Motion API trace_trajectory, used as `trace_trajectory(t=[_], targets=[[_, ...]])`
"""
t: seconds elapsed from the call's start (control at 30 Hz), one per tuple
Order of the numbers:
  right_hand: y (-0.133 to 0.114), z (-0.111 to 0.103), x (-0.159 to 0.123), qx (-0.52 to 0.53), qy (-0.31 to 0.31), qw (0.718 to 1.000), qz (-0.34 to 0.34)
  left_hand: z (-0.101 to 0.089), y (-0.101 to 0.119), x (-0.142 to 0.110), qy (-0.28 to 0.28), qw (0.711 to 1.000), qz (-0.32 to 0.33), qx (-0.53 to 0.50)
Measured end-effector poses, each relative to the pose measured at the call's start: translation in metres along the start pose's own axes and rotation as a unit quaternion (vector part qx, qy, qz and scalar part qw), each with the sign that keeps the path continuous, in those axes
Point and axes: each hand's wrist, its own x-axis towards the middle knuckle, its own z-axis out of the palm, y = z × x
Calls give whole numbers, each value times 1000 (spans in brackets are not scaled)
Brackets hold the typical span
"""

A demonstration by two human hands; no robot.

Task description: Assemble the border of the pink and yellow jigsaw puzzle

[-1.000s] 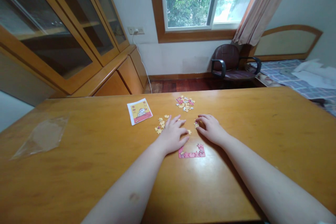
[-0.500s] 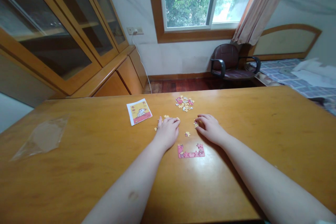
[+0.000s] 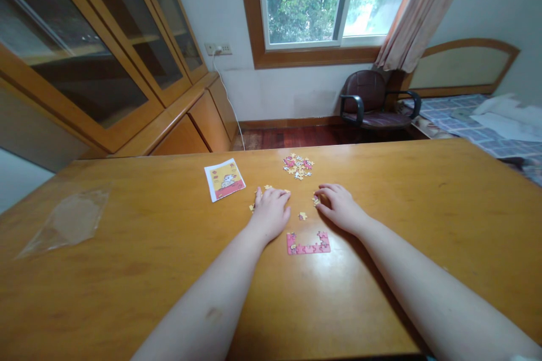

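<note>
Shifted leftward, the left hand (image 3: 271, 212), loosely spread mid-frame, could scatter yellow jigsaw pieces (image 3: 268, 186) if dragged; the right hand (image 3: 342, 207) curls, its pinch unclear.

The single head-worn camera looks forward and down from above the near side of the desk (image 3: 169, 282), near the partly joined puzzle (image 3: 308, 249), its wide field reaching the window (image 3: 302, 0) and cabinet (image 3: 167, 98) beyond

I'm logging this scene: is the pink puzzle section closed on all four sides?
No, the pink puzzle section is open on its far side.
</note>
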Motion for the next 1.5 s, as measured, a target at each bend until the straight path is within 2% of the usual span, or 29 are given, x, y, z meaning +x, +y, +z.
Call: trace_trajectory(t=[0.1, 0.3, 0.43, 0.47, 0.53, 0.63, 0.73, 0.8, 0.97, 1.03, 1.5], targets=[[-1, -1, 0, -1, 2, 1000, 1, -1, 1, 0, 10, 1000, -7, -3], [-1, 0, 0, 3, 0, 1000, 3, 3, -1, 0, -13, 1000, -5, 3], [-1, 0, 0, 3, -2, 1000, 4, -3, 3, -2, 10, 1000, -8, 6], [-1, 0, 0, 2, -1, 1000, 5, -6, 5, -3, 19, 1000, 4, 1], [-1, 0, 0, 1, -1, 1000, 5, -10, 10, -6, 19, 997, 69, -19], [-2, 0, -1, 1, -1, 1000, 6, -12, 17, -10, -47, 977, 200, -57], [-2, 0, -1, 1, -1, 1000, 11, -8, 20, -11, -88, 963, 248, -65], [-3, -1, -1, 1, -2, 1000, 12, -6, 19, -10, -82, 968, 231, -55], [-2, -1, -1, 4, -3, 1000, 11, -7, 12, -6, -30, 992, 122, -21], [-3, -2, -1, 3, -5, 1000, 12, -8, 8, -6, -11, 995, 99, -28], [-6, -4, -1, 3, -8, 1000, 16, -2, 1, -4, 40, 996, 76, -36]])
